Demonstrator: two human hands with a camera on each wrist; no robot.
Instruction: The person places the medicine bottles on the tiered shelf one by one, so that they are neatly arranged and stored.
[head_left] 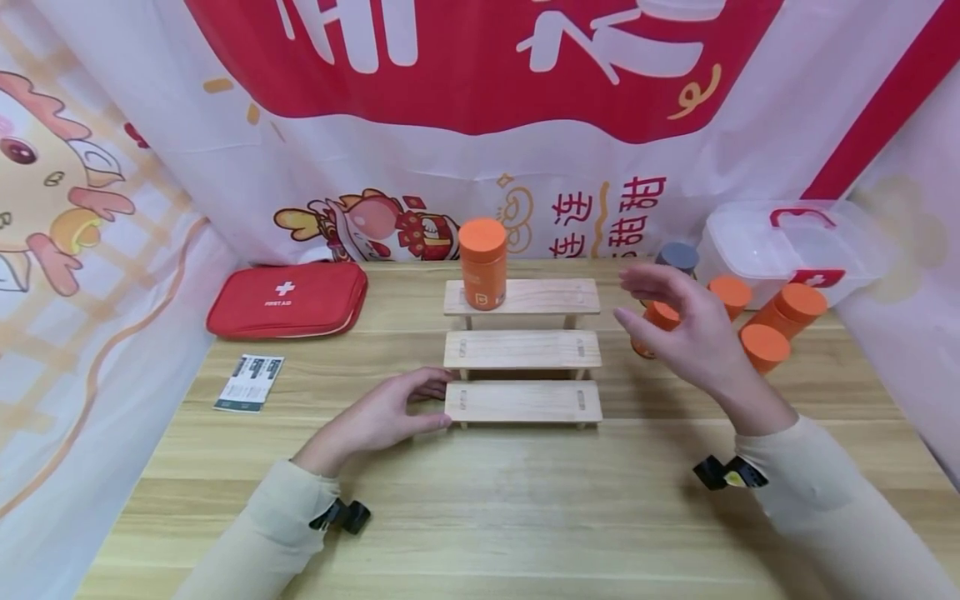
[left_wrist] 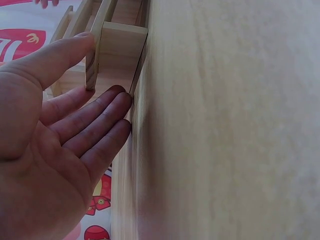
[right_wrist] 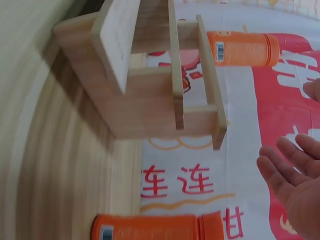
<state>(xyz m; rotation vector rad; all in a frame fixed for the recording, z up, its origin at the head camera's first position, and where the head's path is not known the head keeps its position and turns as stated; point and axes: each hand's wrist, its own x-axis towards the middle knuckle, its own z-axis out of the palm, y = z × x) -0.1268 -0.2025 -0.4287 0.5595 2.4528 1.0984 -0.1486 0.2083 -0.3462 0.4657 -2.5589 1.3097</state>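
Note:
A three-step wooden shelf [head_left: 522, 402] stands mid-table. At the left end of its lowest board, my left hand [head_left: 382, 410] holds the board between thumb and index finger, one at each corner; the other fingers [left_wrist: 107, 147] stretch out below. On the top step stands an orange bottle [head_left: 483, 271] with an orange cap. My right hand [head_left: 686, 329] hovers right of the shelf, fingers apart from the thumb and nothing between them. It partly hides an orange bottle [head_left: 663, 315] standing on the table behind it.
Several more orange bottles [head_left: 789, 312] and a grey-capped one [head_left: 677, 257] stand at the right, before a clear lidded first-aid box [head_left: 795, 242]. At the left lie a red first-aid pouch [head_left: 287, 300] and a printed card [head_left: 250, 383]. A printed curtain [head_left: 450, 150] hangs behind the table.

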